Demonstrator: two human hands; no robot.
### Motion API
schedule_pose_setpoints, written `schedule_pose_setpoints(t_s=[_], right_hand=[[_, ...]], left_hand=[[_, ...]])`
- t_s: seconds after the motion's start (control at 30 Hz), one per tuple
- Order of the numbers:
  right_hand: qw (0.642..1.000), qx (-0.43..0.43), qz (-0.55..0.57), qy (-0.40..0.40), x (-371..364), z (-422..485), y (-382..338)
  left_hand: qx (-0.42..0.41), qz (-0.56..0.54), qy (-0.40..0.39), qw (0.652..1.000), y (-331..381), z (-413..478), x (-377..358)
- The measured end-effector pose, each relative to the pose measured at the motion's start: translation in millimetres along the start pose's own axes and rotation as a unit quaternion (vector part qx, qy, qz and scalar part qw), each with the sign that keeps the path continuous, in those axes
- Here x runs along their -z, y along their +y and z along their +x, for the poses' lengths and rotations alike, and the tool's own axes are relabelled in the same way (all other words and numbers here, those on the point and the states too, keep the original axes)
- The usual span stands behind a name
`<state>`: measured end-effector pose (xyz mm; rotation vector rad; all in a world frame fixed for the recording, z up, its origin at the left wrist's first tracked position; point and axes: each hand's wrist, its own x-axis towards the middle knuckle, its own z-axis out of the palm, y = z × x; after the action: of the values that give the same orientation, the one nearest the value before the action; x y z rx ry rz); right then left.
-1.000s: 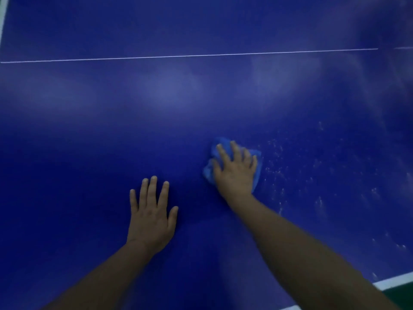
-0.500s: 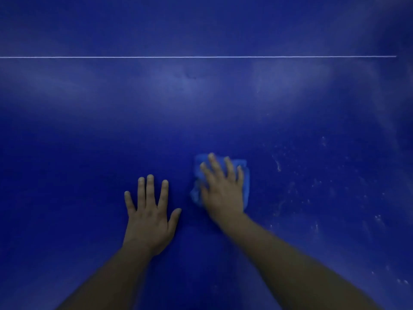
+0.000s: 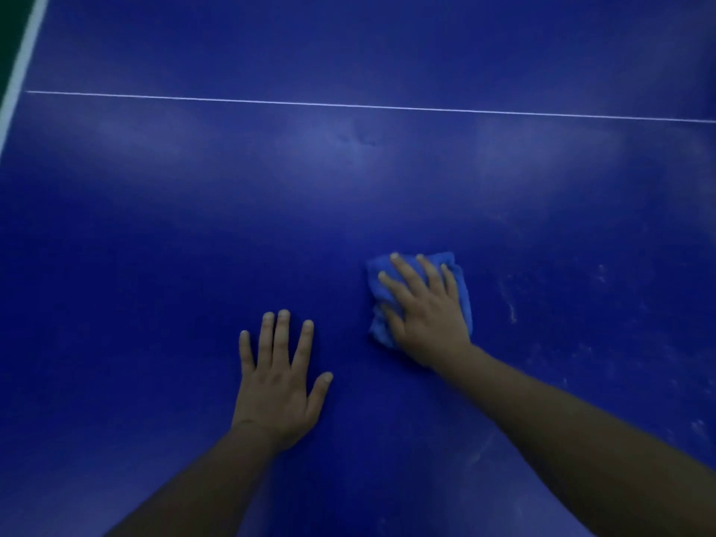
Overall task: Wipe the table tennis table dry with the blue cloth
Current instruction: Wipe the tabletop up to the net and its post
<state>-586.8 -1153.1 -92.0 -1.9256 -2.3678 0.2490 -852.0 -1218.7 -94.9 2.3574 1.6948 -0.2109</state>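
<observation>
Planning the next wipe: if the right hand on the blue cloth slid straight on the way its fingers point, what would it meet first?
Nothing solid: from the right hand on the folded blue cloth, only bare blue table tennis table lies ahead, then the thin white line.

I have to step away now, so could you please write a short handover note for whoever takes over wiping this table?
Left hand: open, flat on the table tennis table, holding nothing.
Right hand: open, fingers straight, pressing the bunched blue cloth onto the table.
Done: the surface left of the cloth shows no droplets.
To do: pale droplets and streaks lie right of the cloth; probably wipe there next.
</observation>
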Motion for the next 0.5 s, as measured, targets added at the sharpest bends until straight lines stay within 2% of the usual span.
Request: schedule_pose_setpoints(t_s=[0.13,0.17,0.3,0.33,0.43,0.5], right_hand=[[0.977,-0.212,0.016,-0.006,11.7,81.7,19.6],[0.977,-0.212,0.013,-0.002,8.3,86.0,10.1],[0.994,-0.106,0.015,-0.001,-0.7,86.5,1.6],[0.993,-0.115,0.014,0.003,2.0,95.6,14.9],[0.970,-0.242,0.017,0.023,16.3,123.7,74.8],[0.954,-0.296,0.017,0.041,17.7,122.1,97.4]], left_hand=[[-0.014,-0.015,0.037,0.999,1.0,57.6,22.8],[-0.013,-0.014,0.048,0.999,2.4,79.0,29.8],[-0.003,-0.012,0.053,0.999,20.3,169.7,50.7],[0.000,-0.005,0.041,0.999,25.1,185.0,52.7],[0.010,-0.002,0.006,1.000,32.0,210.0,51.6],[0.017,-0.003,0.003,1.000,31.8,214.8,49.9]])
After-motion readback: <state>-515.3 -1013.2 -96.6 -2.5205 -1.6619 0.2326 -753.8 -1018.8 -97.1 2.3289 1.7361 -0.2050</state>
